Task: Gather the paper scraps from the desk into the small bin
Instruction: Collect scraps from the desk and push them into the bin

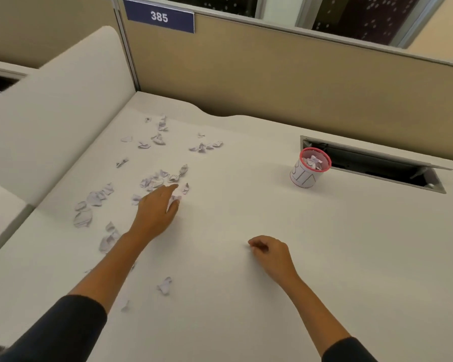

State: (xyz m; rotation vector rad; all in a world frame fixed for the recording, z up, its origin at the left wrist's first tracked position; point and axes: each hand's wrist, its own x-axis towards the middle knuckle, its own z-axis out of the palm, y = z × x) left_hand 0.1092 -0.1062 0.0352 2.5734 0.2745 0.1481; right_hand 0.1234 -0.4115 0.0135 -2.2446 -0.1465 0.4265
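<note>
Scraps [152, 180] twenty-odd; bin [309, 169] one; left hand [156, 207] pinches scrap [173, 199]; right hand [271, 250] curled, empty.

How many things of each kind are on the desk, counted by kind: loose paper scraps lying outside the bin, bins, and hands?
Paper scraps outside the bin: about 25 (some overlap or are blurred, so the count is approximate)
Small bin: 1, already holding some scraps
Hands: 2, left hand on a scrap, right hand curled on the desk
Total: about 28

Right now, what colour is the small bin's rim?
Pink-red rim on the white small bin, head view.
</note>
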